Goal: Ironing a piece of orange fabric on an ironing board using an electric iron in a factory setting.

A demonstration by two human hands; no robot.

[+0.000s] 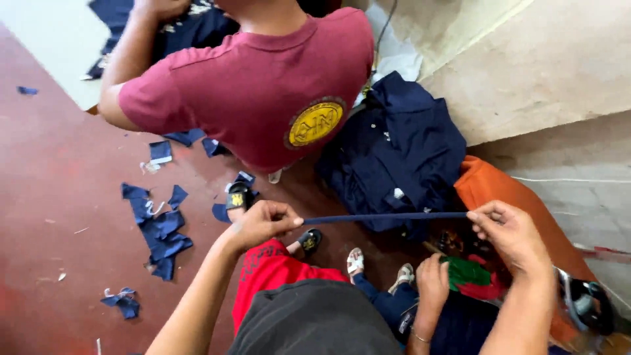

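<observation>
My left hand [263,223] and my right hand [513,233] pinch the two ends of a narrow navy fabric strip [388,216], pulled taut and level between them. Under the strip lies a pile of navy garments [394,144] on the red floor [59,197]. Close below my arms sits another person in a red top [269,273] with a dark cloth [315,322] in front of them. That person's hand [430,283], with a bangle on the wrist, rests beside a green and red cloth [470,276].
A person in a maroon shirt [250,85] with a round yellow emblem crouches ahead, back turned. Navy scraps [158,230] litter the floor at left. An orange cloth [499,190] lies at right by a grey concrete step [545,72]. Sandalled feet [355,261] show below the strip.
</observation>
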